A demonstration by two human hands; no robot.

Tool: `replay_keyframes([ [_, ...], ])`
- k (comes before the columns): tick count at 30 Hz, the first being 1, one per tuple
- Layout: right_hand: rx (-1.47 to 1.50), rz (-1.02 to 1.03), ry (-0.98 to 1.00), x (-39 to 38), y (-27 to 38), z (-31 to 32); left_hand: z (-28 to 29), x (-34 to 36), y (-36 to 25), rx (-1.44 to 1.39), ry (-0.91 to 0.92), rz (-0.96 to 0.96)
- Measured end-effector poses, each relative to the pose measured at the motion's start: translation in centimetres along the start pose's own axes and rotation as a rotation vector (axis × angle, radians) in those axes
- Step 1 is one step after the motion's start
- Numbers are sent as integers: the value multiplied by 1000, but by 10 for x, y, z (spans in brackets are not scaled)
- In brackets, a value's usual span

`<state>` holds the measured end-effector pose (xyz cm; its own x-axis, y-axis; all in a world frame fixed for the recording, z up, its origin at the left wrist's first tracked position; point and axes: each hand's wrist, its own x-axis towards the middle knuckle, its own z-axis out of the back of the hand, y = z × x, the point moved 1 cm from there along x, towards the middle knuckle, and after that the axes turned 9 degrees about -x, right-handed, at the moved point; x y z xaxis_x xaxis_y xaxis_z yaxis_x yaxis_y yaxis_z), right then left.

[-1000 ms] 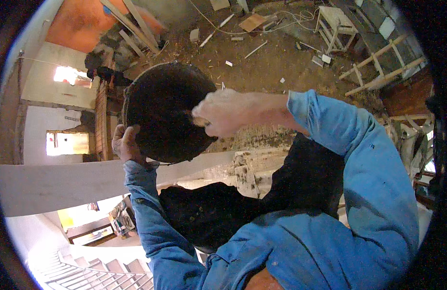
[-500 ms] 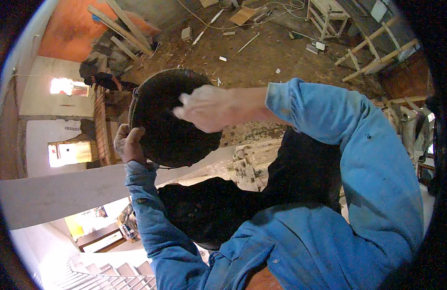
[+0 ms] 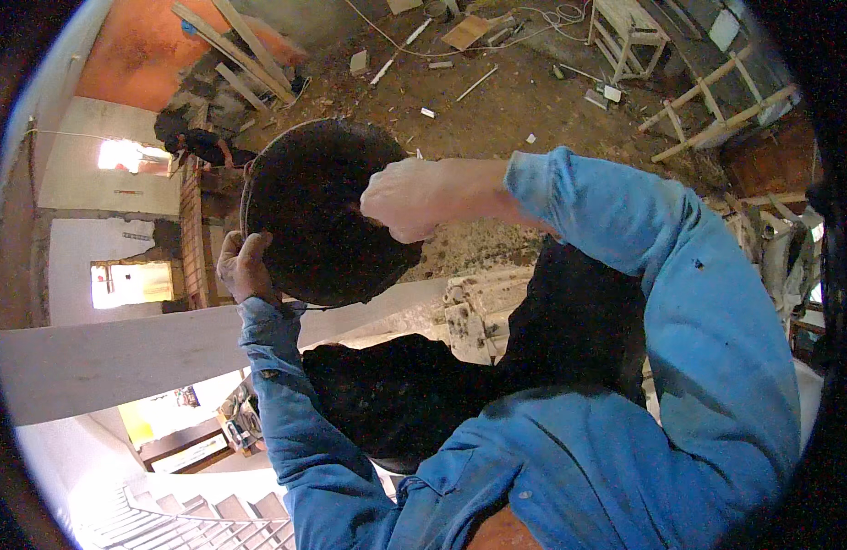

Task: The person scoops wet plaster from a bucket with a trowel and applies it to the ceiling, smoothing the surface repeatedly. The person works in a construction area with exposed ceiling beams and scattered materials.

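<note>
A dark round bucket is held up in front of me, its pale rim facing me and a thin wire handle at its lower edge. My left hand is closed on the bucket's rim at the lower left, thumb over the edge. Over the right part of the bucket's dark mouth is my right hand, closed like a fist. Whether anything is in its fingers is hidden. The inside of the bucket is too dark to make out.
Below lies a dirt floor with scattered debris, a wooden sawhorse and a wooden ladder. A person in dark clothes is at the far left. A pale beam runs at left, stairs with a railing beneath it.
My right hand has shifted a little to the right across the bucket and is less blurred. The bucket has moved slightly up and left. The person at the far left has moved.
</note>
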<state>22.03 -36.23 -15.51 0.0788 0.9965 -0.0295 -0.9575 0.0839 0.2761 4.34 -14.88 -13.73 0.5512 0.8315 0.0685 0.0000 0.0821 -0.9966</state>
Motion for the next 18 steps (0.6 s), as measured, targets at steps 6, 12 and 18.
replay_keyframes([
  [6,122,-112,-93,-1,0,41,-4,2,0,177,38,-64],
  [12,-189,242,-212,-17,40,14,-17,3,3,66,36,3],
  [18,-297,284,-214,-23,51,8,-13,0,-1,122,17,0],
])
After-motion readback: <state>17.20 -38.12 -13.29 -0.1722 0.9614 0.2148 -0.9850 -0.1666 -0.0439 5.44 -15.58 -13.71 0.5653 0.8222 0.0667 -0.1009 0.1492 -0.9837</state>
